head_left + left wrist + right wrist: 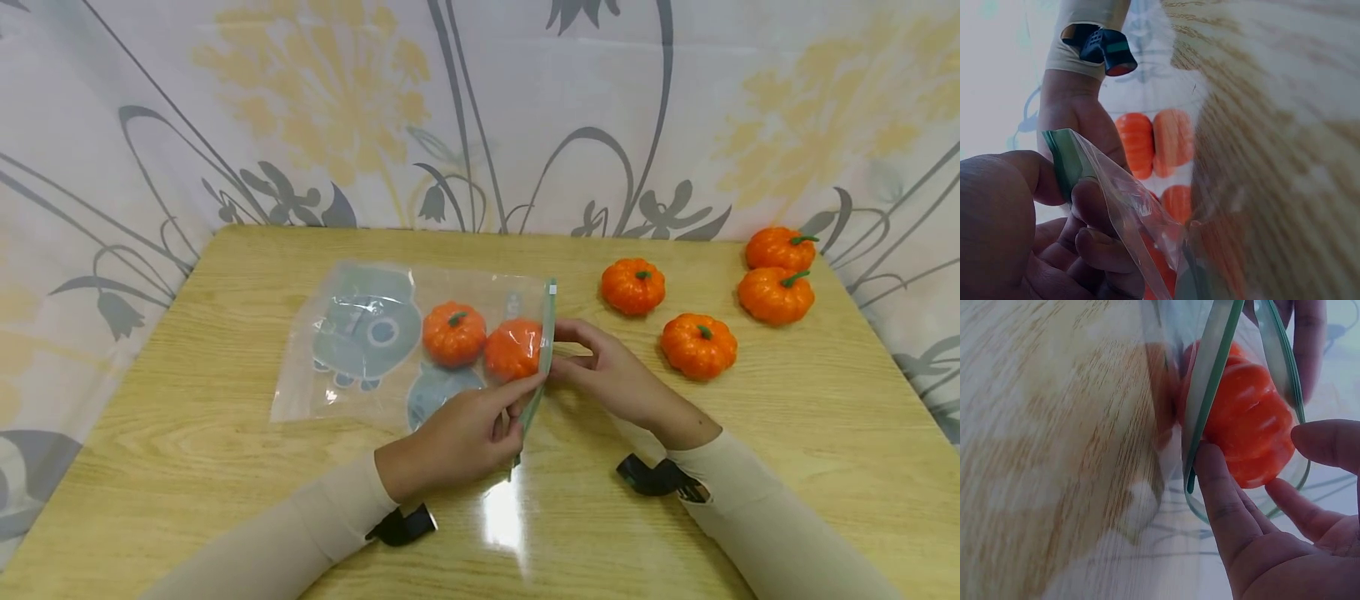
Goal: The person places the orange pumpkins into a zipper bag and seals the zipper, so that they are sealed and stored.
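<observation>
A clear zip bag (390,275) with a green zip edge and blue-green cartoon prints lies flat on the table. Inside it are two small orange toy pumpkins; one pumpkin (453,335) sits near the middle, the other pumpkin (1250,419) just within the mouth. My left hand (468,433) pinches the near part of the green edge between thumb and fingers. At the bag's opening, my right hand (618,379) has its fingers spread, fairly straight, around the pumpkin by the mouth. Its fingertips (1210,456) are right at the zip edge and the pumpkin's side.
To the right on the wooden table (187,467) are more toy pumpkins: one pumpkin (633,287) behind the right hand, another pumpkin (699,346) beside it, and a touching pair with a front pumpkin (776,297) and a back pumpkin (780,250). A flowered curtain (510,117) hangs behind.
</observation>
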Tool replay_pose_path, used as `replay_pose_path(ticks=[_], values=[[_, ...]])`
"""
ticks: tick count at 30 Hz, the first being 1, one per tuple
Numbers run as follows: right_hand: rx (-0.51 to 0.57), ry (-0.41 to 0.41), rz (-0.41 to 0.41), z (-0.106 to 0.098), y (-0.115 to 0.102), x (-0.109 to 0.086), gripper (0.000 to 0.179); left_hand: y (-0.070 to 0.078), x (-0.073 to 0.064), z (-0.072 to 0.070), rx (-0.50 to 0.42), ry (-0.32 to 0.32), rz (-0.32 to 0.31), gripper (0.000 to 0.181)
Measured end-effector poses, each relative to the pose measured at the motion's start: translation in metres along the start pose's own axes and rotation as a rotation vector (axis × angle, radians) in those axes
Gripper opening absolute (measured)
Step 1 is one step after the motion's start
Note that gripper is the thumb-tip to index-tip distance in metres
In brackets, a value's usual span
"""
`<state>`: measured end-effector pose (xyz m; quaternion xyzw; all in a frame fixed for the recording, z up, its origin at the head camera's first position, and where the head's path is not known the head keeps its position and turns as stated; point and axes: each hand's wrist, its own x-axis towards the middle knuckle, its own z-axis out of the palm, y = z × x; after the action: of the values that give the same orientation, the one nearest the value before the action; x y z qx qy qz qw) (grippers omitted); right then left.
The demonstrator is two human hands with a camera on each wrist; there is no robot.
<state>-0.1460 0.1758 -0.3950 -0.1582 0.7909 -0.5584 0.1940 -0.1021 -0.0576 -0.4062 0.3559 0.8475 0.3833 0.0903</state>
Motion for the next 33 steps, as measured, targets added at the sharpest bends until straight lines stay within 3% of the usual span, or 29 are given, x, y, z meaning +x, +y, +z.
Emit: replay_pose_path(ticks=[14,23,28,33], values=[[0.020,-0.055,-0.062,0.0008,0.0025,-0.0012,0.044,-0.0011,-0.0007,0.0026,-0.002,-0.008,-0.017,0.062],[0.031,-0.060,-0.033,0.0027,0.0007,-0.0019,0.045,-0.0012,-0.0001,0.0026,0.006,-0.019,-0.017,0.063],[-0.045,-0.026,-0.043,-0.0003,0.0009,-0.0003,0.041,-0.0010,-0.0001,0.0017,0.007,-0.008,-0.024,0.063],[-0.170,0.066,-0.033,-0.0061,0.0010,-0.0011,0.036,-0.0004,0.0000,0.0011,0.004,-0.016,-0.029,0.061]])
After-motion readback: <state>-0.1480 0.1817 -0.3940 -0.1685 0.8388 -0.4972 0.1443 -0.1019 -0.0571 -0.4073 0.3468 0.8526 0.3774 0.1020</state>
